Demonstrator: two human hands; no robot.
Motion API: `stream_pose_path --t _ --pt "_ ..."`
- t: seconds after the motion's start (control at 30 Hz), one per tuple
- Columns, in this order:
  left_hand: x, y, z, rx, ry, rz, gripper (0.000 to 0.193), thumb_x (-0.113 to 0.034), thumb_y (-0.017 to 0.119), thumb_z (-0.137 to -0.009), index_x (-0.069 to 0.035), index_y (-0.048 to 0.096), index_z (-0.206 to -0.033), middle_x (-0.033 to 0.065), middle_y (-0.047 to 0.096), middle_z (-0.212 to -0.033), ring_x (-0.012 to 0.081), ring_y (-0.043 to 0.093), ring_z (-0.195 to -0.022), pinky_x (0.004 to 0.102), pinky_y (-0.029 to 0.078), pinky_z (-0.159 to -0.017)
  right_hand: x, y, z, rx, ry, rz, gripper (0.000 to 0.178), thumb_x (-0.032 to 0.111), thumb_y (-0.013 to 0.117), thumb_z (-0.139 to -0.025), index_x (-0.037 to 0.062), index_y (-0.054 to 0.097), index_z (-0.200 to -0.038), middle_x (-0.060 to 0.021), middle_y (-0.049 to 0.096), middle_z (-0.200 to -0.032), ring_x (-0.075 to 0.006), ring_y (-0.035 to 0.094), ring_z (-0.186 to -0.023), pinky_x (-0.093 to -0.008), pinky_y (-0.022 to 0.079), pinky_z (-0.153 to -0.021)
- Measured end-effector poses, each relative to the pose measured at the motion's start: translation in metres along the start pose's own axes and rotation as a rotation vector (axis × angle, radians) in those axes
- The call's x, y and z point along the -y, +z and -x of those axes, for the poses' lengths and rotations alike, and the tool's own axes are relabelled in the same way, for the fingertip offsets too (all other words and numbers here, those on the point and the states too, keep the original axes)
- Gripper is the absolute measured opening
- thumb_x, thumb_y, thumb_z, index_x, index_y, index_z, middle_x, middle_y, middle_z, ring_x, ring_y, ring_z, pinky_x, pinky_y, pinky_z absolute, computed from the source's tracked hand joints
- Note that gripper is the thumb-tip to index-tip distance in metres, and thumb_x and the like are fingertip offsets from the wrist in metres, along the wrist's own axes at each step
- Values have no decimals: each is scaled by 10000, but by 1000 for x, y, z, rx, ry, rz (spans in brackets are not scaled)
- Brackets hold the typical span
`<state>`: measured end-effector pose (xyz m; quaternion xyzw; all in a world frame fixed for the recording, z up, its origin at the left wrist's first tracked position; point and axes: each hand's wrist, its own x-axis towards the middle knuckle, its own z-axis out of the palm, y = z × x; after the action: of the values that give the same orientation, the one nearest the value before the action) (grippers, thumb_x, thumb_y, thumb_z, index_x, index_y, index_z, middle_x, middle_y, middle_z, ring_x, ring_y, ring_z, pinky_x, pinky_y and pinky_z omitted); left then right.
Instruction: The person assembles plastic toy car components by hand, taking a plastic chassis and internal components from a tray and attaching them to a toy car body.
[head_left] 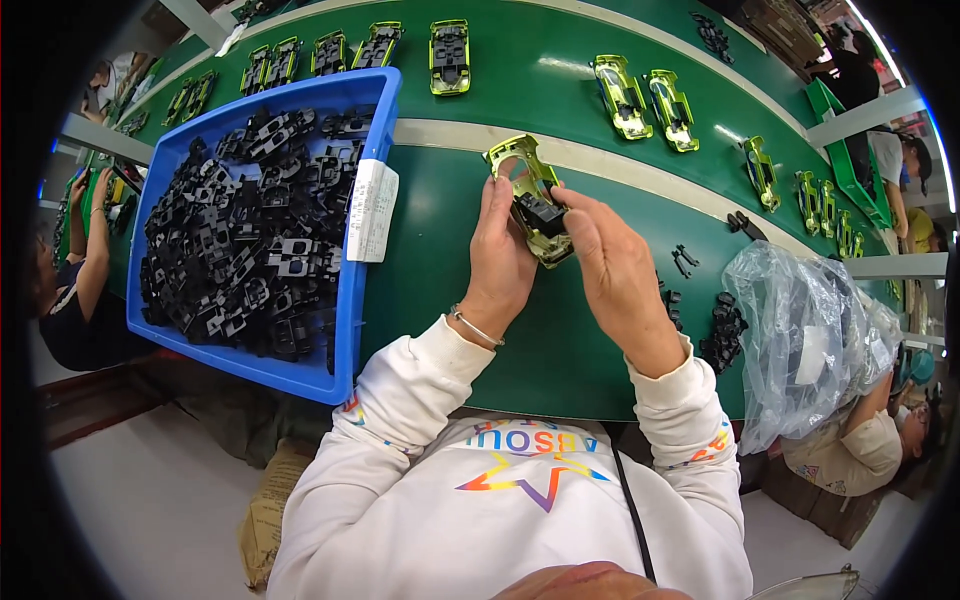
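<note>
My left hand (500,262) grips a yellow-green toy car body shell (512,150) by its left side, above the green bench. The shell is tilted, with its hollow inside turned up. A black plastic part (541,212) lies within the shell's near half. At the shell's right edge, my right hand (622,285) has its fingers closed on the black part; its fingertips are partly hidden. Left of my hands, a blue bin (343,310) holds many black plastic car parts (235,240).
Yellow-green car shells, such as one shell (621,97), line the green conveyor (540,60); those at left carry black parts. Small black pieces (724,332) and a clear plastic bag (800,335) lie at right. Other people sit at both sides. A metal rail (440,135) borders the conveyor.
</note>
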<state>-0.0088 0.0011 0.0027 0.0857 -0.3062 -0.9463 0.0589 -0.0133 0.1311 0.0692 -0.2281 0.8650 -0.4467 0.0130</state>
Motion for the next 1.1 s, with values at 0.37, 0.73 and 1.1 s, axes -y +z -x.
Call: stream_pose_path --t 0.37,0.73,1.1 --pt "7 -3 7 31 52 53 452 -364 262 -1100 -74 474 -1375 74 572 -1296 194 557 -1198 373 448 -1035 0 16 -12 -184 -26 -177 318 154 679 -906 8 645 -1186 -176 598 -1167 -304 593 -1023 -377 502 -844" --pt "2 0 6 -1 111 19 428 -358 268 -1100 -83 445 -1376 94 579 -1279 211 566 -1177 385 450 -1033 4 11 -8 -235 -35 30 410 155 782 -807 27 656 -1176 -122 667 -1004 -277 657 -832 -368 532 -703" --pt "0 1 9 84 41 62 486 -377 246 -1102 -64 449 -1413 86 573 -1340 222 558 -1218 381 447 -1047 9 22 -6 -290 -91 80 436 126 799 -807 4 646 -1196 -131 649 -1042 -242 677 -805 -324 554 -662"
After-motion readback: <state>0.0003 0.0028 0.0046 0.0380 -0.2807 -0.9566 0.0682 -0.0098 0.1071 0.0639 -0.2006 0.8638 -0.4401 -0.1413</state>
